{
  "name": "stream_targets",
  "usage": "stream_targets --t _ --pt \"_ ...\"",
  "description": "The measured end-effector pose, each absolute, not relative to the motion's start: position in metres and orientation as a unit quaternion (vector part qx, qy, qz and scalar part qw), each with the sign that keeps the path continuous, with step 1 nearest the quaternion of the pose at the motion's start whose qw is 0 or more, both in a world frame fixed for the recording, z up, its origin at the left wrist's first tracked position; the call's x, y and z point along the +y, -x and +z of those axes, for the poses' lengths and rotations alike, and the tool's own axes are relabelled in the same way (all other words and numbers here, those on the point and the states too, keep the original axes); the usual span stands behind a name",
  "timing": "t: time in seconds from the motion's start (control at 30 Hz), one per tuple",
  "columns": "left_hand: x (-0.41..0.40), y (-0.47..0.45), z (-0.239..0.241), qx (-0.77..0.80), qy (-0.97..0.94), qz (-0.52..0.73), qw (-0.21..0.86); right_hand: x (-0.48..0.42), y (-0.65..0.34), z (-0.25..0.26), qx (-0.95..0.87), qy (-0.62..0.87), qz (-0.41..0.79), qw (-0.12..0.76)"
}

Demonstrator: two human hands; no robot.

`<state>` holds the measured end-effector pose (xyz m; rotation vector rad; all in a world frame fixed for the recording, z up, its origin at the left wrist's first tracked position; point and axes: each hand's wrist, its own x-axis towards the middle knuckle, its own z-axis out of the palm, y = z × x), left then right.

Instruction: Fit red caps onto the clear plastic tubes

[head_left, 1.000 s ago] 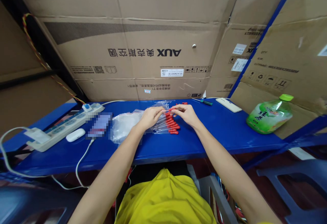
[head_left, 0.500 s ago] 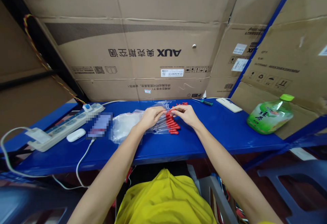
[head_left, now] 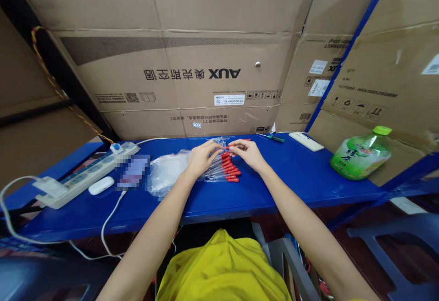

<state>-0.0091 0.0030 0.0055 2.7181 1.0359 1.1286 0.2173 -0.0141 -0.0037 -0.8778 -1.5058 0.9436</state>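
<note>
A row of several clear tubes with red caps [head_left: 229, 169] lies on the blue shelf [head_left: 240, 196] in front of me. My left hand [head_left: 200, 158] rests on the clear ends of the tubes, fingers curled on one. My right hand [head_left: 247, 153] pinches a red-capped tube at the top of the row, fingertips close to those of the left hand. A pile of clear plastic bags [head_left: 167, 173] lies just left of my left hand.
A power strip [head_left: 85, 175], a white earbud case [head_left: 100, 185] and a blurred phone [head_left: 132, 172] with a cable lie at the left. A small screwdriver [head_left: 273, 138], a white phone [head_left: 306, 141] and a green bottle [head_left: 361, 153] lie at the right. Cardboard boxes [head_left: 192, 72] stand behind.
Both hands stay over the tubes; the fingertips have shifted slightly at the top of the row. The view has tilted a little.
</note>
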Motion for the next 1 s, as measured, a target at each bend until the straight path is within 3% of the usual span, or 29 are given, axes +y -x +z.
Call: stream_targets --t 0.47,1.0 --pt "0.0068 0.0134 0.0065 0.302 -0.893 0.318 0.099 -0.0165 -0.2213 -0.0037 -0.623 0.375 0.409 0.551" --pt "0.0061 0.012 0.008 0.295 -0.894 0.317 0.112 -0.0177 -0.2192 -0.0055 -0.622 0.372 0.41 0.553"
